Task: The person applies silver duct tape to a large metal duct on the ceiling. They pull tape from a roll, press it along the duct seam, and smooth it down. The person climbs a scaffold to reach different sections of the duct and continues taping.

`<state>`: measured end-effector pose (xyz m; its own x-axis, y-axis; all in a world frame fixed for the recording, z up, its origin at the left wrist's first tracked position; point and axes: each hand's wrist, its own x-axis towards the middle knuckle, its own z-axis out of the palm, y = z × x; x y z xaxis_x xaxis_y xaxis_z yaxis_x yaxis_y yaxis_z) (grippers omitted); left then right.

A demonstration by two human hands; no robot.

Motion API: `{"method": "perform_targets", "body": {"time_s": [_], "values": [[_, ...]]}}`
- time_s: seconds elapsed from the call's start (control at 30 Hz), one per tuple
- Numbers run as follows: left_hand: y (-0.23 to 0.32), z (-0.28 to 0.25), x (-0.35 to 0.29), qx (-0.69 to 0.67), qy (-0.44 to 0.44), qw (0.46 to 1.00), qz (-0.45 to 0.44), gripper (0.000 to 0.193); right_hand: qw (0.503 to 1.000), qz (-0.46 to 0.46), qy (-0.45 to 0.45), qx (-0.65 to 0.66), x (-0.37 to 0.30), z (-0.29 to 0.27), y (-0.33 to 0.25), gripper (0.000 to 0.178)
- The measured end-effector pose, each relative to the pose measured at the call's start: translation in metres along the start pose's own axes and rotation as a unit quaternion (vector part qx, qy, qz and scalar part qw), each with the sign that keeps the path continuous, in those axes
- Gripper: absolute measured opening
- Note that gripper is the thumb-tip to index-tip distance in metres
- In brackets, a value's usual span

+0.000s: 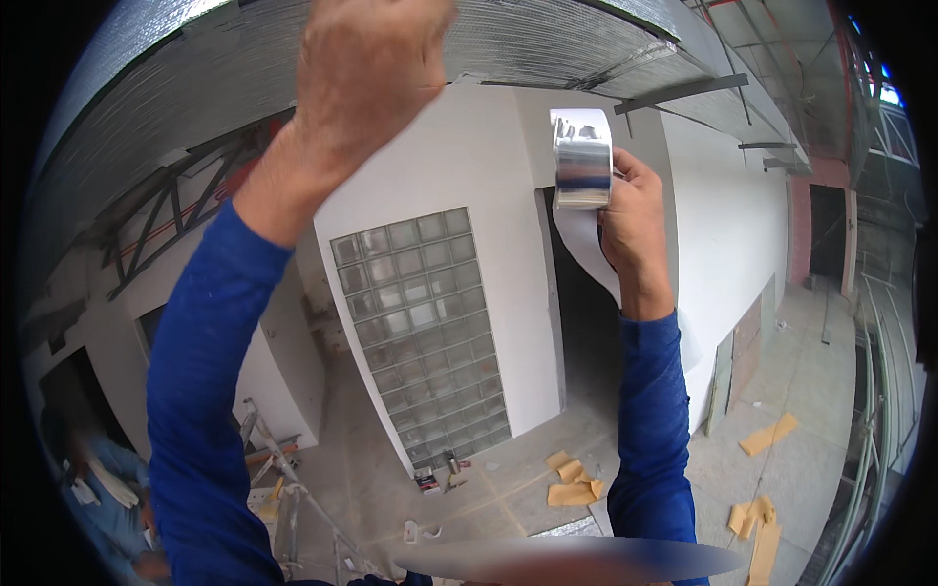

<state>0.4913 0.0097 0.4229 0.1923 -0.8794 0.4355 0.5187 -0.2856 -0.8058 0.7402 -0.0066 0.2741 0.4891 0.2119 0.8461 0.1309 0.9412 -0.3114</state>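
My left hand (366, 78) is raised to the top edge of the head view, in front of a silver foil-covered duct (532, 49). Its fingers are curled in, and anything between them is hidden. Lower and to the right, my right hand (637, 230) grips a roll of silver foil tape (582, 166) by its side. From the roll a loose white backing strip (583, 242) curls down behind my right wrist. Between the hands stands a white wall, some way below the duct.
Metal support bars (681, 93) cross under the duct. Down at the left are a ladder (293, 488) and a person in light blue (112, 493). Glass blocks (420, 322) fill a wall panel beside a dark doorway (586, 322). Yellow-brown scraps (574, 481) lie on the floor; long pipes (870, 439) stand right.
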Motion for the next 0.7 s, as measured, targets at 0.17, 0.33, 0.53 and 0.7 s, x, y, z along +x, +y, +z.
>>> {"method": "perform_targets", "body": {"time_s": [0.17,0.33,0.53,0.7], "values": [[0.065,-0.001,-0.035,-0.273,-0.092,0.951,-0.11,0.02,0.997,-0.011,0.009,-0.079,-0.004,-0.009,0.005,0.039],[0.082,0.015,-0.04,-0.382,-0.163,0.878,-0.236,0.025,0.99,-0.068,0.019,-0.124,0.0,-0.011,0.006,0.04],[0.087,0.03,-0.036,-0.42,-0.172,0.836,-0.31,0.017,0.983,-0.095,0.042,-0.15,0.001,-0.011,0.004,0.042],[0.087,0.035,-0.028,-0.395,-0.173,0.858,-0.277,0.009,0.984,-0.084,0.057,-0.144,0.005,-0.013,0.003,0.042]]}}
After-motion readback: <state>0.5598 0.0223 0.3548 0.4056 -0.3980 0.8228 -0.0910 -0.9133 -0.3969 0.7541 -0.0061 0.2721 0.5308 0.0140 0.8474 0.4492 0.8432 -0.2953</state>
